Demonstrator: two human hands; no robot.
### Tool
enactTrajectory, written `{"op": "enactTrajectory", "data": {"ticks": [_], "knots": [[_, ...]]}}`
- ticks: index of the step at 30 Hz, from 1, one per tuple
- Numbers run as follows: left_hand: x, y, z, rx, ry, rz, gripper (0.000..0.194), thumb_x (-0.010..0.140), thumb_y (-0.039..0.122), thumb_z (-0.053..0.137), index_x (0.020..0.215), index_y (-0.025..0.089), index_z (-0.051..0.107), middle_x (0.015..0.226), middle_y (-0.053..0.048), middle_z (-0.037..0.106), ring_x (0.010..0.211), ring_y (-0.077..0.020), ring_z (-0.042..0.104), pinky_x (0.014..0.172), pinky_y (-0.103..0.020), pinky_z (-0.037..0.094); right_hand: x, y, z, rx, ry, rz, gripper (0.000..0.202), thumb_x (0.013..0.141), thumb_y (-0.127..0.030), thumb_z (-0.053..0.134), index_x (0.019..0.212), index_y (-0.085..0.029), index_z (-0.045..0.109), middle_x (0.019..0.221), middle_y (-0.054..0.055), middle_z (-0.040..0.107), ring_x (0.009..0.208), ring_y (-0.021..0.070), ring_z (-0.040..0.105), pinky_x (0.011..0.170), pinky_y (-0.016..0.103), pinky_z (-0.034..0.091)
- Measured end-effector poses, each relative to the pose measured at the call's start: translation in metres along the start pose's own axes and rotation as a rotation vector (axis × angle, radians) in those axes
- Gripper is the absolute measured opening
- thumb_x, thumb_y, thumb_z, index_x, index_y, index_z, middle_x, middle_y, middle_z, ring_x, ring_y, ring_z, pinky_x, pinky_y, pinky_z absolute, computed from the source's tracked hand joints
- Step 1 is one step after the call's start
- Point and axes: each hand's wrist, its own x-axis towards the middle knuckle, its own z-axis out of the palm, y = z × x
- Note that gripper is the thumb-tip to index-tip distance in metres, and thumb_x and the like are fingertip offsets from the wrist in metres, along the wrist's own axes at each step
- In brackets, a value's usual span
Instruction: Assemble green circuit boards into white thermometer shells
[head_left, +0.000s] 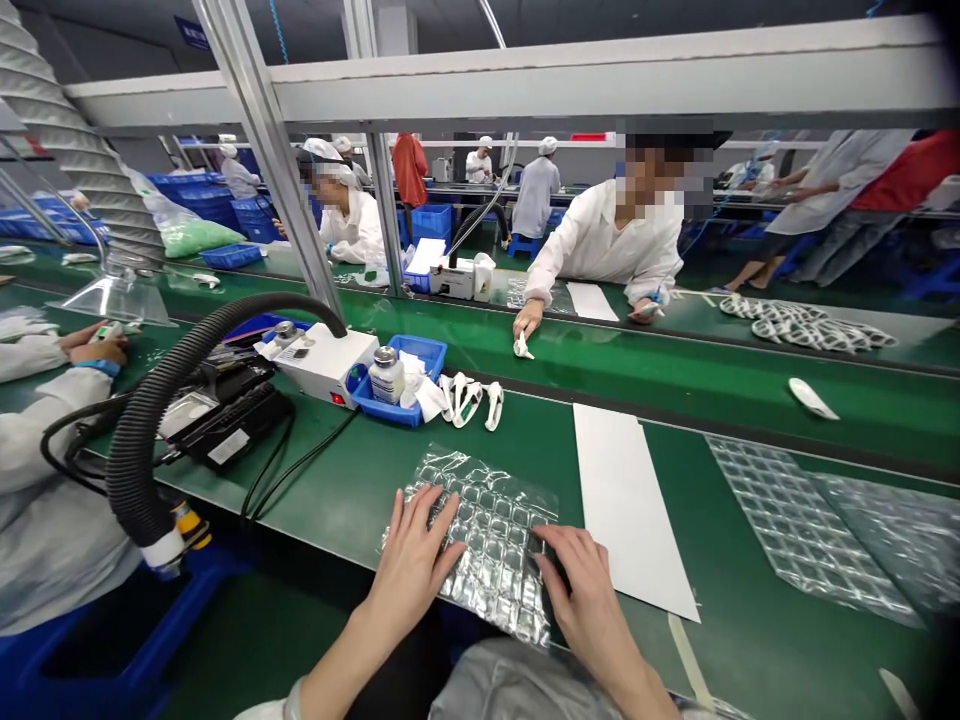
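A clear plastic blister tray (pixel 491 535) with rows of square pockets lies at the front edge of the green bench before me. My left hand (pixel 415 550) rests on its left side, fingers stretched out and thumb spread. At the tray's right edge is my right hand (pixel 583 580), its fingers slightly bent and the thumb apart from them. Neither hand is closed around anything. Some pockets are hidden beneath my fingers, and glare makes it hard to tell whether the pockets hold anything.
White sheets (pixel 626 500) lie right of the tray, with more clear trays (pixel 802 520) beyond. Behind it are white curved plastic parts (pixel 472 400) and a blue bin (pixel 427 355) holding a bottle. A black hose (pixel 142 430) arches at left. Across the green belt (pixel 600 360), a co-worker's hand (pixel 529 318) holds a white part.
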Motion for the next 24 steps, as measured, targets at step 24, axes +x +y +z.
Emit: {"op": "enactTrajectory", "data": {"ticks": [24], "knots": [[0.001,-0.013,0.002,-0.086,0.057,-0.088,0.038,0.094,0.037,0.045,0.129,0.022,0.039,0.127,-0.011,0.056,0.128,-0.0264,0.047,0.109,-0.056,0.033,0.007,0.002,-0.001,-0.167,0.015,-0.089,0.027,0.092,-0.004,0.036,0.106,-0.016,0.057,0.09,0.008,0.054,0.084,0.0229,0.05,0.075,0.039,0.037]]}}
